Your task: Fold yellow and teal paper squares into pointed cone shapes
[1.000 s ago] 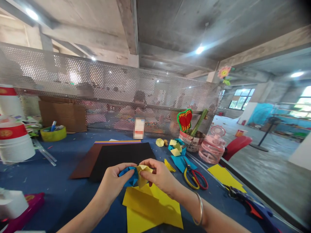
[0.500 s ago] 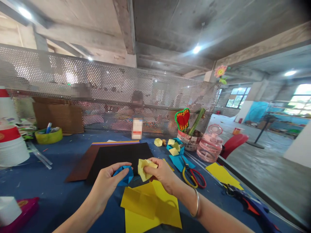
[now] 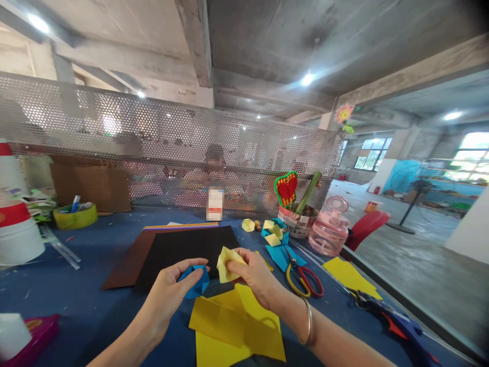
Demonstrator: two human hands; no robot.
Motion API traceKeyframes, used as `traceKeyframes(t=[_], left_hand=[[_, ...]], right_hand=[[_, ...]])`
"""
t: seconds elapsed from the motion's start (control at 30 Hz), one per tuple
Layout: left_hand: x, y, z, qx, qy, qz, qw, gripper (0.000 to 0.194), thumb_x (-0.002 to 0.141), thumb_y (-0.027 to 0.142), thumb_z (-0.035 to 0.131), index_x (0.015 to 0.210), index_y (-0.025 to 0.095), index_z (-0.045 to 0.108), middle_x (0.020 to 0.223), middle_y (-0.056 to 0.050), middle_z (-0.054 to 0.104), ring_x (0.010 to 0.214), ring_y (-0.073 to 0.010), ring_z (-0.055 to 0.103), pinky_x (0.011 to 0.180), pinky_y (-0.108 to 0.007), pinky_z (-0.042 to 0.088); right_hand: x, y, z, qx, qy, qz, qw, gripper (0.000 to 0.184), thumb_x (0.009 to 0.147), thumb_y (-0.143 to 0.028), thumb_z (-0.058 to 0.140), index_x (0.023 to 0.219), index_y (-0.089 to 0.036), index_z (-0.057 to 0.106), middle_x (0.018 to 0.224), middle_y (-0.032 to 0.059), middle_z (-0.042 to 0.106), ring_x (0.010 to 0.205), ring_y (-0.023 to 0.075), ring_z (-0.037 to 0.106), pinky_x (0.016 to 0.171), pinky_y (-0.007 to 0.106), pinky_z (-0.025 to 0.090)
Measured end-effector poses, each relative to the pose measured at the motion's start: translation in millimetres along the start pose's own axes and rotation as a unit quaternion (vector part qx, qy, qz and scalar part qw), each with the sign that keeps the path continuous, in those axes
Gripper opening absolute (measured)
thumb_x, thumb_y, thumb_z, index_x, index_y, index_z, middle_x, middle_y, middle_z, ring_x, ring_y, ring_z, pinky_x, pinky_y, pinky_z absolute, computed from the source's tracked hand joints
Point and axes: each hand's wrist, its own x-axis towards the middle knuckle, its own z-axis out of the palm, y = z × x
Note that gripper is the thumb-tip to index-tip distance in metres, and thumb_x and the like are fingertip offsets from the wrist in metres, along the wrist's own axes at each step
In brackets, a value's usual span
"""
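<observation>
My left hand [image 3: 173,285] pinches a folded blue paper piece [image 3: 199,285] between thumb and fingers. Just to its right, my right hand [image 3: 252,272] grips a folded pale yellow paper piece [image 3: 225,266] by its right side. The two pieces are apart, with a narrow gap between them. Below the hands lie bright yellow paper sheets [image 3: 229,341], some creased and overlapping. Behind the hands is a black sheet [image 3: 183,244] on top of a brown sheet [image 3: 126,265]. The right fingertips are partly hidden behind the pale yellow paper.
Red-and-yellow-handled scissors [image 3: 305,280] lie on blue paper [image 3: 277,256] at right, near a blue-and-yellow folded paper form [image 3: 275,232]. Farther right are a pink water bottle [image 3: 328,232] and a glue gun [image 3: 393,321]. Paper cups [image 3: 19,234] stand left; a perforated screen [image 3: 171,137] closes the back.
The blue and pale yellow papers were held together and have separated. My right hand moved right with the yellow piece, my left hand slightly left with the blue one. The view shifted slightly.
</observation>
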Motion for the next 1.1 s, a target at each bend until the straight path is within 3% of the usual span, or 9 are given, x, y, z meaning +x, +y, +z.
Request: traceKeyframes(t=[0.4, 0.8, 0.9, 1.0, 1.1], left_hand=[[-4, 4, 8.4, 0.044, -0.006, 0.023, 0.999, 0.029, 0.072, 0.038, 0.069, 0.092, 0.018, 0.07, 0.08, -0.003, 0.072, 0.069, -0.0169, 0.061, 0.062, -0.024, 0.045], [2, 0, 11.6, 0.115, -0.015, 0.039, 0.993, 0.029, 0.066, 0.043, 0.071, 0.076, 0.016, 0.067, 0.063, 0.002, 0.06, 0.057, -0.0133, 0.049, 0.053, -0.023, 0.036], [2, 0, 10.6, 0.111, -0.013, 0.036, 0.993, 0.026, 0.065, 0.041, 0.07, 0.072, 0.016, 0.066, 0.063, 0.002, 0.059, 0.058, -0.0135, 0.048, 0.053, -0.023, 0.036], [1, 2, 9.0, 0.095, -0.016, 0.024, 0.995, 0.024, 0.066, 0.04, 0.069, 0.072, 0.017, 0.066, 0.066, 0.001, 0.062, 0.061, -0.0144, 0.051, 0.055, -0.024, 0.037], [0, 4, 7.4, 0.072, -0.024, 0.008, 0.997, 0.025, 0.067, 0.041, 0.068, 0.074, 0.017, 0.067, 0.068, 0.0, 0.065, 0.064, -0.0149, 0.053, 0.058, -0.024, 0.039]], right_hand=[[1, 4, 5, 0.035, 0.004, -0.034, 0.999, 0.025, 0.063, -0.023, 0.067, 0.086, -0.017, 0.06, 0.083, 0.0009, 0.062, 0.072, 0.0152, 0.06, 0.063, 0.027, 0.052], [-11, 0, 14, 0.036, -0.039, -0.042, 0.998, 0.029, 0.071, -0.033, 0.07, 0.092, -0.016, 0.06, 0.084, 0.0012, 0.058, 0.073, 0.0146, 0.058, 0.063, 0.029, 0.054], [-15, -4, 13, 0.025, -0.085, -0.055, 0.995, 0.041, 0.075, -0.035, 0.071, 0.11, -0.019, 0.058, 0.094, 0.0019, 0.058, 0.079, 0.0147, 0.058, 0.067, 0.029, 0.053], [-19, -11, 9, 0.024, -0.174, -0.078, 0.981, 0.06, 0.076, -0.033, 0.074, 0.13, -0.027, 0.047, 0.111, 0.0025, 0.055, 0.085, 0.0129, 0.057, 0.074, 0.027, 0.05], [-21, -17, 5, 0.024, -0.215, -0.071, 0.974, 0.063, 0.08, -0.036, 0.071, 0.135, -0.032, 0.043, 0.124, 0.0044, 0.052, 0.094, 0.0143, 0.057, 0.077, 0.027, 0.049]])
